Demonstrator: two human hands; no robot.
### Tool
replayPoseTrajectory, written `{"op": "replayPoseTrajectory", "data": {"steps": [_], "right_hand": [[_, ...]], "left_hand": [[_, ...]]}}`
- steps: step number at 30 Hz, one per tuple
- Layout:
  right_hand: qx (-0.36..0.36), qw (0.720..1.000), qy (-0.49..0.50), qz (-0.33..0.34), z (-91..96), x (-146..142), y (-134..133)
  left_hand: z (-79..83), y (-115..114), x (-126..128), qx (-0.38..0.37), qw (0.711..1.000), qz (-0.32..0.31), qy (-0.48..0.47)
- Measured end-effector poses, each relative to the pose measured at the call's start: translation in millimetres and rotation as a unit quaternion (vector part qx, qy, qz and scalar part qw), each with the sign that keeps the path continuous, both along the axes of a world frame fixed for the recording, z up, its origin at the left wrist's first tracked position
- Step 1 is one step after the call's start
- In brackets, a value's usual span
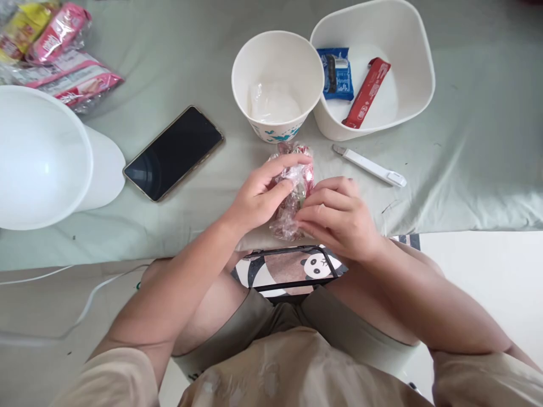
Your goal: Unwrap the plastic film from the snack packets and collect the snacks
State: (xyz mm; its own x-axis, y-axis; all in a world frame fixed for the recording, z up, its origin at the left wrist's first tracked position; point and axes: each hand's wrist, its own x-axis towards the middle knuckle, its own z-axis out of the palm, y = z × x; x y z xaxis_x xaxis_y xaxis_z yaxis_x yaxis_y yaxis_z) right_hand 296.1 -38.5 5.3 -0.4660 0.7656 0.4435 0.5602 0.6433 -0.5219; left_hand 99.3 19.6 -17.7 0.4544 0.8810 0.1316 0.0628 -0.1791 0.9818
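Observation:
A crinkled clear plastic packet (292, 206) with red and pink parts lies near the table's front edge, between my hands. My left hand (263, 189) rests over its upper left side, thumb and fingers curved round it. At its lower right, the fingertips of my right hand (339, 212) pinch the plastic. Exactly what is inside the packet is hard to see. Just behind it stands a white paper cup (280, 130) with a teal pattern and a piece of clear plastic (265, 103) inside. To the right lies a white utility knife (371, 167).
A white bin (407, 34) at the back right holds a blue packet (337, 73) and a red wrapped bar (367, 93). Leftward are a phone (173, 152), a large white container (102, 169) and pink and yellow snack packs (59, 34). A cable (89, 299) hangs below the table edge.

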Motion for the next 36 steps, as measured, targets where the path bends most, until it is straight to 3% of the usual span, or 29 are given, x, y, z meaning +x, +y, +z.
{"op": "replayPoseTrajectory", "data": {"steps": [8,10,13,15,17,19,22,24,26,29,30,32,34,36], "right_hand": [[-0.007,0.997,0.069,-0.038,-12.0,-4.2,8.8],[-0.023,0.996,0.079,-0.038,-8.7,-4.5,9.1],[-0.045,0.993,0.098,-0.041,2.4,6.7,9.5],[-0.032,0.989,0.076,-0.121,8.8,22.4,10.1],[-0.032,0.969,-0.005,-0.245,10.8,41.1,11.9],[-0.078,0.931,-0.114,-0.339,9.3,57.7,14.8],[-0.198,0.876,-0.237,-0.370,10.4,70.2,17.5],[-0.253,0.857,-0.263,-0.362,19.5,67.6,14.8],[-0.283,0.864,-0.219,-0.354,34.3,56.8,7.2],[-0.371,0.879,0.014,-0.300,54.2,32.4,-8.0],[-0.421,0.862,0.108,-0.262,57.3,24.2,-12.0],[-0.513,0.800,0.254,-0.181,57.2,10.2,-16.2],[-0.572,0.743,0.322,-0.132,51.4,1.1,-15.2],[-0.603,0.713,0.337,-0.119,44.7,-2.7,-10.9]], "left_hand": [[7.7,-0.2,-15.5,0.040,0.985,-0.150,0.071],[9.5,-2.2,-14.7,0.051,0.984,-0.135,0.101],[8.8,-6.0,-9.6,0.069,0.989,-0.061,0.118],[6.5,-8.2,-6.1,0.081,0.990,-0.024,0.113],[3.8,-9.7,-3.5,0.095,0.990,0.001,0.107],[1.1,-10.5,-1.7,0.108,0.989,0.022,0.097],[-2.3,-11.0,0.5,0.097,0.991,0.040,0.085],[-3.7,-11.2,1.6,0.069,0.993,0.044,0.083],[-4.1,-11.4,2.5,0.041,0.994,0.051,0.084],[-3.0,-11.6,3.0,0.018,0.995,0.050,0.083],[-2.4,-11.5,3.1,0.014,0.996,0.045,0.080],[-0.8,-11.6,2.8,0.009,0.997,0.035,0.075],[1.2,-11.8,1.8,0.009,0.997,0.033,0.071],[3.4,-12.1,-0.5,0.012,0.997,0.020,0.072]]}}
